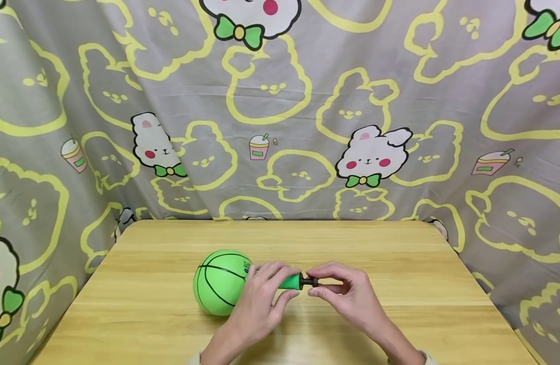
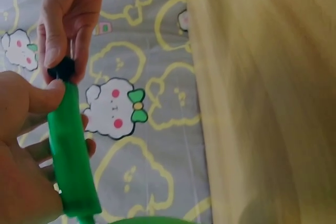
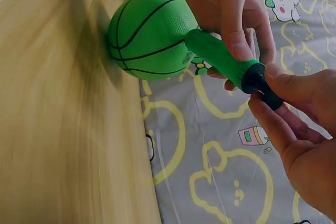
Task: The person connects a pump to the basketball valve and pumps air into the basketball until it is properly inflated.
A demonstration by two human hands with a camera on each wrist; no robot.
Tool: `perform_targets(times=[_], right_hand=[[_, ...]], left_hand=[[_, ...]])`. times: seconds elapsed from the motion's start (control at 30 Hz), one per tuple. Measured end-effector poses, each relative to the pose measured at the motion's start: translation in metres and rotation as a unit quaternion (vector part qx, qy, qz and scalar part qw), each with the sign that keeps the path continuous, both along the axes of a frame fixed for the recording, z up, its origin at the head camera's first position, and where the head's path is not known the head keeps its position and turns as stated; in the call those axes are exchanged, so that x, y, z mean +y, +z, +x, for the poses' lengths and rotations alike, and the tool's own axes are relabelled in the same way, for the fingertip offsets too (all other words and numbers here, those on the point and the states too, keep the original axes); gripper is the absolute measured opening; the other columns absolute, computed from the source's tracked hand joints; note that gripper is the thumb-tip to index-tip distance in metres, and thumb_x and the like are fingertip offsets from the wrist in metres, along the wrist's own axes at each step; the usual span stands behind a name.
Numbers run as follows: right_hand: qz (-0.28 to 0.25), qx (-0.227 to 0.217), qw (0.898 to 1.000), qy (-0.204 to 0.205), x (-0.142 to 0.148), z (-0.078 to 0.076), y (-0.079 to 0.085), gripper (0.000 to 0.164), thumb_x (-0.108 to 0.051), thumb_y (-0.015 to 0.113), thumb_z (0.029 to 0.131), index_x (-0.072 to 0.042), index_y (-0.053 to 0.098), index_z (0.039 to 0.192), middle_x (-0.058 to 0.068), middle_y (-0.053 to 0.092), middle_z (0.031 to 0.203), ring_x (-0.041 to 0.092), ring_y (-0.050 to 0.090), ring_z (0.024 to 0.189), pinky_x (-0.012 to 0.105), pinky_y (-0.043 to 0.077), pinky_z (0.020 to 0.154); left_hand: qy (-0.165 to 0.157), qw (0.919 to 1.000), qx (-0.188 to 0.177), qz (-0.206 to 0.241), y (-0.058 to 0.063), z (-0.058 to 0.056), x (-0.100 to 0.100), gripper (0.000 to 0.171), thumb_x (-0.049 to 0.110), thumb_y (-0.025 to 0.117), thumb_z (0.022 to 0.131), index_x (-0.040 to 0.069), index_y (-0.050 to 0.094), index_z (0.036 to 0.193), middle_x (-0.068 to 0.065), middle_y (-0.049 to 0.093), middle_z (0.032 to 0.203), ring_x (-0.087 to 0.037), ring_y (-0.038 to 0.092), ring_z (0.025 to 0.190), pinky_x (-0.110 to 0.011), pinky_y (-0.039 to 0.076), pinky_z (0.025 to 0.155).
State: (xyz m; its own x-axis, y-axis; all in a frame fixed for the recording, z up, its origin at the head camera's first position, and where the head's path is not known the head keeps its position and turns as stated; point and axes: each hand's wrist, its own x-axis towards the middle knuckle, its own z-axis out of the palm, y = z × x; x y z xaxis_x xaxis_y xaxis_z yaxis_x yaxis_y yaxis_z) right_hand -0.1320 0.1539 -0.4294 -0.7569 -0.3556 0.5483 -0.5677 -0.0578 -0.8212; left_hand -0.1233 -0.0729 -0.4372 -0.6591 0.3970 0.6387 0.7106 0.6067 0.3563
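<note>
A green ball (image 1: pixel 218 286) with black basketball lines rests on the wooden table. My left hand (image 1: pixel 261 299) grips the green barrel of a small hand pump (image 3: pixel 218 51), fingers wrapped round it, just right of the ball. The pump's far end meets the ball's side in the right wrist view. At the other end is a black cap and handle (image 1: pixel 310 281), with a short stretch of black rod showing between them. My right hand (image 1: pixel 350 294) pinches that handle between thumb and fingers. In the left wrist view, the pump (image 2: pixel 73 150) slants across my left palm.
The light wooden table (image 1: pixel 398 253) spreads around both hands. Behind it and at its sides hangs a grey curtain (image 1: pixel 303 101) with yellow outlines and white cartoon animals.
</note>
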Motion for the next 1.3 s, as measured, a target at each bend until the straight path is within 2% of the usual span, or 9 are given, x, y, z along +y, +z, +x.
perform_targets(times=[0.17,0.37,0.5,0.67,0.87,0.97,1.1,1.17,1.3], right_hand=[[-0.001,-0.006,1.000,-0.010,0.002,-0.001,0.000,0.030,0.013,0.076,0.083,0.009,0.073,0.112,0.022,0.072,0.111,0.027,0.072,0.103,0.041,0.059,0.076],[0.015,-0.027,0.999,-0.037,0.006,-0.005,0.001,0.030,0.009,0.079,0.082,0.005,0.075,0.111,0.021,0.072,0.111,0.023,0.072,0.103,0.040,0.059,0.076],[0.037,-0.036,0.998,-0.045,0.010,-0.009,0.001,0.028,0.006,0.080,0.083,0.003,0.075,0.110,0.019,0.073,0.111,0.022,0.073,0.102,0.039,0.059,0.075],[0.063,-0.059,0.995,-0.042,0.017,-0.013,0.000,0.026,0.002,0.079,0.086,0.002,0.073,0.111,0.019,0.072,0.112,0.022,0.072,0.103,0.038,0.059,0.078],[0.112,-0.084,0.989,-0.037,0.016,-0.016,-0.006,0.029,-0.002,0.080,0.087,-0.006,0.071,0.115,0.012,0.072,0.111,0.024,0.072,0.101,0.034,0.059,0.080],[0.172,-0.070,0.982,-0.043,0.008,-0.018,-0.009,0.034,-0.005,0.081,0.086,-0.010,0.071,0.118,0.007,0.072,0.110,0.020,0.072,0.097,0.030,0.060,0.076],[0.251,-0.021,0.965,-0.071,-0.003,-0.022,-0.011,0.037,-0.006,0.083,0.085,-0.013,0.072,0.120,0.000,0.073,0.106,0.011,0.069,0.088,0.028,0.059,0.071],[0.287,0.007,0.954,-0.088,-0.008,-0.023,-0.010,0.036,-0.008,0.083,0.085,-0.014,0.072,0.119,-0.004,0.073,0.105,0.007,0.066,0.085,0.029,0.058,0.070],[0.359,0.076,0.924,-0.109,-0.017,-0.025,-0.010,0.033,-0.018,0.085,0.084,-0.016,0.074,0.116,-0.006,0.074,0.108,0.005,0.065,0.090,0.033,0.056,0.076]], left_hand=[[0.014,0.9994,-0.025,-0.018,0.007,-0.004,-0.018,0.041,0.029,0.075,0.093,0.021,0.066,0.131,0.002,0.065,0.128,-0.017,0.058,0.120,-0.046,0.042,0.102],[0.096,0.9921,-0.062,-0.051,0.010,-0.012,-0.066,0.044,0.037,0.080,0.088,0.020,0.070,0.128,-0.005,0.059,0.139,-0.029,0.052,0.130,-0.058,0.033,0.110],[0.133,0.9826,-0.110,-0.068,0.006,-0.015,-0.095,0.055,0.046,0.081,0.084,0.026,0.067,0.133,-0.013,0.051,0.147,-0.038,0.046,0.134,-0.066,0.034,0.101],[0.120,0.9769,-0.160,-0.073,0.000,-0.019,-0.107,0.072,0.052,0.081,0.081,0.033,0.055,0.145,-0.016,0.044,0.151,-0.043,0.046,0.131,-0.068,0.045,0.087],[0.111,0.9798,-0.151,-0.069,-0.005,-0.021,-0.101,0.075,0.046,0.084,0.078,0.029,0.056,0.145,-0.017,0.044,0.148,-0.042,0.040,0.133,-0.067,0.047,0.086],[0.123,0.9799,-0.140,-0.070,-0.006,-0.019,-0.097,0.076,0.046,0.087,0.075,0.030,0.058,0.143,-0.015,0.044,0.148,-0.040,0.040,0.132,-0.064,0.048,0.080],[0.142,0.9790,-0.126,-0.074,-0.008,-0.017,-0.092,0.080,0.050,0.088,0.070,0.031,0.058,0.142,-0.013,0.045,0.147,-0.039,0.040,0.131,-0.063,0.048,0.078],[0.149,0.9783,-0.125,-0.073,-0.008,-0.016,-0.090,0.081,0.051,0.088,0.069,0.031,0.058,0.142,-0.013,0.044,0.147,-0.039,0.040,0.131,-0.064,0.047,0.080],[0.148,0.9772,-0.138,-0.065,-0.008,-0.014,-0.085,0.080,0.049,0.089,0.068,0.032,0.059,0.139,-0.016,0.043,0.148,-0.039,0.039,0.135,-0.064,0.047,0.082]])
